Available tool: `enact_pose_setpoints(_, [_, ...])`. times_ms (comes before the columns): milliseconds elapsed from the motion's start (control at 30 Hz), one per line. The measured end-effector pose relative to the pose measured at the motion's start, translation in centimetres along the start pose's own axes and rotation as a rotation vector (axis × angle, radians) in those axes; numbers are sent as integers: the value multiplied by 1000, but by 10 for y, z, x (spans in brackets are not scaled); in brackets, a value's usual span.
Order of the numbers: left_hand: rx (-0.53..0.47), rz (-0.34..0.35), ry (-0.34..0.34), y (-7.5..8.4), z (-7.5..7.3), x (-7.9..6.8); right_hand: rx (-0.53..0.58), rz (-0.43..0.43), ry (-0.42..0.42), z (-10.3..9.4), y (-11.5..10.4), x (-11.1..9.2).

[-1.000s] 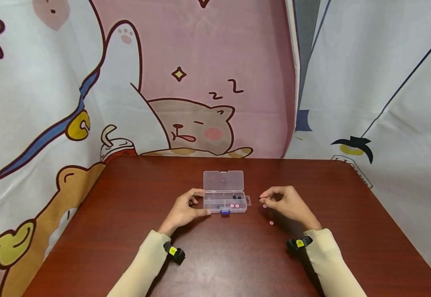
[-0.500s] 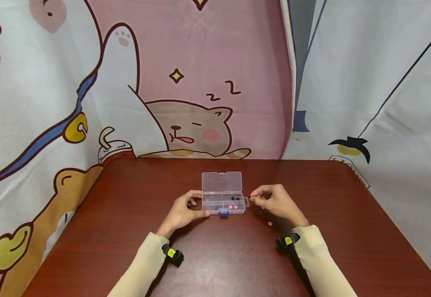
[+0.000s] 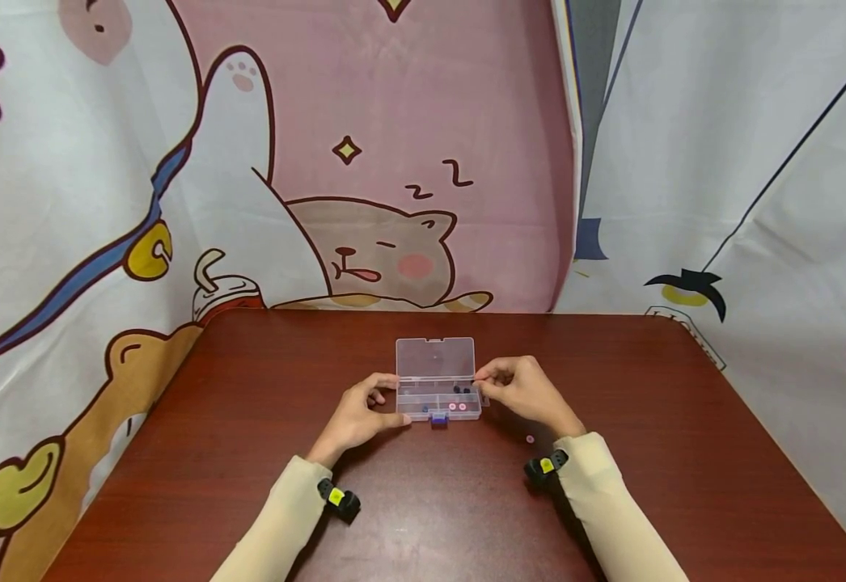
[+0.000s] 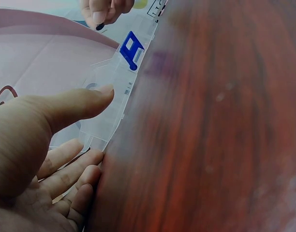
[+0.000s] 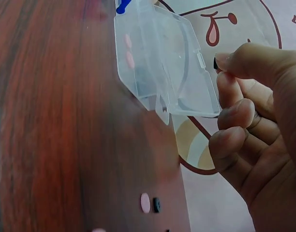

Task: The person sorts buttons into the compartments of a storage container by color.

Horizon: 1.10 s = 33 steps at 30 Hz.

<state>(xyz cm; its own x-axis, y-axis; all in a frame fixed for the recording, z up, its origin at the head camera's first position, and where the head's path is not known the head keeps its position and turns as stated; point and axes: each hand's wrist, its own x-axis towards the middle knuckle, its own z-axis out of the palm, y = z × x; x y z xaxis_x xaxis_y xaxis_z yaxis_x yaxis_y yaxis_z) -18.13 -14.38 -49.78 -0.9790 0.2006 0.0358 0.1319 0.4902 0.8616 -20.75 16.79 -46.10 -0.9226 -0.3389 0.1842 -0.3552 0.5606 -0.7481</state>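
A clear plastic compartment box (image 3: 459,416) lies with its lid (image 3: 435,356) raised at the back. My left hand (image 3: 357,414) holds its left end, thumb at the front corner and index finger at the back one. Over the box's right end, my right hand (image 3: 523,390) pinches a small black button (image 5: 215,63) between thumb and index finger. Pink buttons (image 3: 457,406) sit in a front compartment, with dark buttons (image 3: 462,390) in one behind. The blue latch (image 4: 132,50) hangs at the front wall.
On the brown table (image 3: 423,517), right of the box, lies a pink button (image 3: 530,439). The right wrist view shows another pink button (image 5: 145,203) beside a black button (image 5: 156,205). A cartoon-printed cloth (image 3: 394,97) hangs behind the table.
My right hand has moved left with the black button, from the table beside the box to over its right end. The left hand keeps its hold on the box.
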Motion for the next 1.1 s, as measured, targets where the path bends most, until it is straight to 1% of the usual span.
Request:
enact_pose_setpoints(200, [-5, 1, 3, 0, 0, 0, 5, -7, -24, 5, -6, 9])
enact_pose_setpoints(467, [-8, 2, 4, 0, -1, 0, 19, -37, -60, 12, -9, 22])
enact_pose_setpoints(600, [-7, -2, 3, 0, 0, 0, 15, -39, -79, 16, -9, 27])
enact_pose_setpoints(833, [-11, 4, 6, 0, 0, 0, 8, -37, -86, 19, -11, 29])
enact_pose_setpoints(1100, [-14, -1, 0, 1, -1, -1, -6, -30, -88, 20, -10, 27])
